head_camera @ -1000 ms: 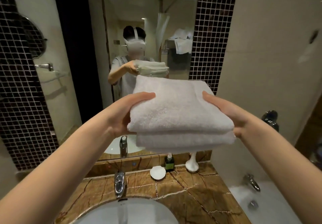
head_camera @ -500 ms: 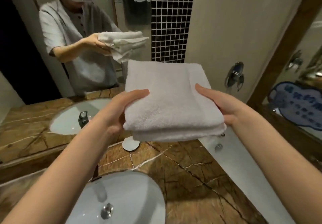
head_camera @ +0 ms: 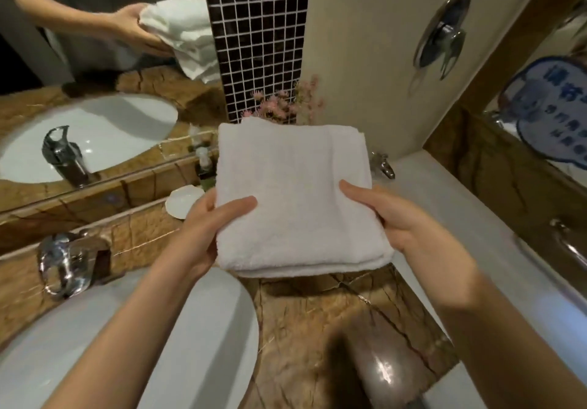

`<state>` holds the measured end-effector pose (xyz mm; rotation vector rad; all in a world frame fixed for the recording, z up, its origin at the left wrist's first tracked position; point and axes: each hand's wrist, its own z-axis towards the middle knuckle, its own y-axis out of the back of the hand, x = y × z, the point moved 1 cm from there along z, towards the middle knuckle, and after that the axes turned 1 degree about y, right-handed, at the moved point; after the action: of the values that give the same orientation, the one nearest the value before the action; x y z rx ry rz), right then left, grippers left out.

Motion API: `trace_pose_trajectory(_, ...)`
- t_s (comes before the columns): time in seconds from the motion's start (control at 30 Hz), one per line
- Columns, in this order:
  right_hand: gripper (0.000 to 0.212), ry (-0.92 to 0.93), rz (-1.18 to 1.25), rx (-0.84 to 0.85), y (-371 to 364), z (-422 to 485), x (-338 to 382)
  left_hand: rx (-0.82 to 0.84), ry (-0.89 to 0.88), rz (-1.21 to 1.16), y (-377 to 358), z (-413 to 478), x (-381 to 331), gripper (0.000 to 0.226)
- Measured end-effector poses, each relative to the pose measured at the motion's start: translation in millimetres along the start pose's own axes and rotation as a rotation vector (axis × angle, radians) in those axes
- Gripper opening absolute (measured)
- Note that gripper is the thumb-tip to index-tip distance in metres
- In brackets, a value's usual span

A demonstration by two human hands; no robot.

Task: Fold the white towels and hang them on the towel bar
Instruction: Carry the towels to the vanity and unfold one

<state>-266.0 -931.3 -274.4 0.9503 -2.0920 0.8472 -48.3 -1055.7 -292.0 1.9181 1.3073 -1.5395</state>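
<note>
A folded white towel (head_camera: 295, 199) lies flat and level in front of me, held above the brown marble counter (head_camera: 305, 323). My left hand (head_camera: 203, 233) grips its left edge, thumb on top. On the opposite edge my right hand (head_camera: 394, 218) holds it the same way. The towel is folded into a thick rectangle with its layered edge toward me. No towel bar shows in this view. The mirror (head_camera: 95, 43) at the upper left reflects the towel and a hand.
A white sink (head_camera: 133, 354) with a chrome faucet (head_camera: 63, 265) sits below my left arm. A small white dish (head_camera: 182, 199), a little bottle (head_camera: 205, 167) and pink flowers (head_camera: 286, 106) stand behind the towel. A bathtub rim (head_camera: 470, 218) with a tap (head_camera: 384, 165) runs along the right.
My view has tilted down and turned right, from the mirror to the counter. Both hands have lowered the folded towel toward the counter, keeping the same grip.
</note>
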Motion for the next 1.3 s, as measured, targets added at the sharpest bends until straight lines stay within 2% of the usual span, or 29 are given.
trace_pose_trajectory(0.1, 0.033, -0.043, -0.016, 0.003, 17.8, 20.9, -26.9, -0.028, 0.032, -0.004, 3.2, 16.3, 34.8, 0.071)
trace_pose_trajectory(0.27, 0.039, -0.09, -0.129, 0.007, 41.2, 50.1, -61.9, -0.051, 0.122, -0.014, 11.5, 36.3, 91.6, 0.082)
trace_pose_trajectory(0.4, 0.016, -0.112, -0.099, -0.018, 55.6, 70.3, -87.3, -0.068, 0.162, 0.005, 13.4, 49.4, 124.0, 0.08)
trace_pose_trajectory(0.47, 0.013, -0.101, -0.068, -0.047, 62.4, 79.9, -99.0, -0.072, 0.163, 0.031, 13.7, 56.5, 135.5, 0.076)
trace_pose_trajectory(0.67, 0.018, -0.102, -0.014, -0.022, 74.4, 109.5, -117.1, -0.089, 0.168, 0.046, 15.7, 77.9, 150.0, 0.051)
trace_pose_trajectory(0.83, 0.031, -0.105, -0.027, -0.079, 75.4, 124.7, -122.6, -0.124, 0.17, 0.058, 17.8, 86.3, 154.6, 0.045)
trace_pose_trajectory(0.9, 0.038, -0.118, -0.038, -0.1, 76.7, 128.0, -125.2, -0.125, 0.175, 0.071, 18.6, 87.8, 156.6, 0.048)
trace_pose_trajectory(1.0, 0.035, -0.119, -0.046, -0.129, 79.0, 129.3, -128.0, -0.151, 0.198, 0.107, 19.9, 88.9, 156.3, 0.06)
trace_pose_trajectory(1.07, 0.041, -0.118, -0.053, -0.146, 79.4, 128.2, -128.8, -0.187, 0.211, 0.24, 20.2, 90.4, 150.9, 0.081)
trace_pose_trajectory(1.13, 0.047, -0.105, -0.065, -0.172, 79.5, 127.8, -129.8, -0.234, 0.111, 0.5, 20.2, 95.3, 138.6, 0.103)
trace_pose_trajectory(1.2, 0.057, -0.046, -0.118, -0.212, 78.7, 127.5, -128.9, -0.224, -0.164, 0.836, 15.0, 101.4, 117.7, 0.103)
trace_pose_trajectory(1.27, 0.076, 0.005, -0.247, -0.285, 77.6, 127.0, -127.7, -0.122, -0.444, 1.135, 0.8, 109.1, 94.6, 0.093)
trace_pose_trajectory(1.3, 0.08, 0.036, -0.341, -0.315, 76.9, 125.9, -126.1, -0.064, -0.524, 1.267, -8.2, 114.8, 85.3, 0.089)
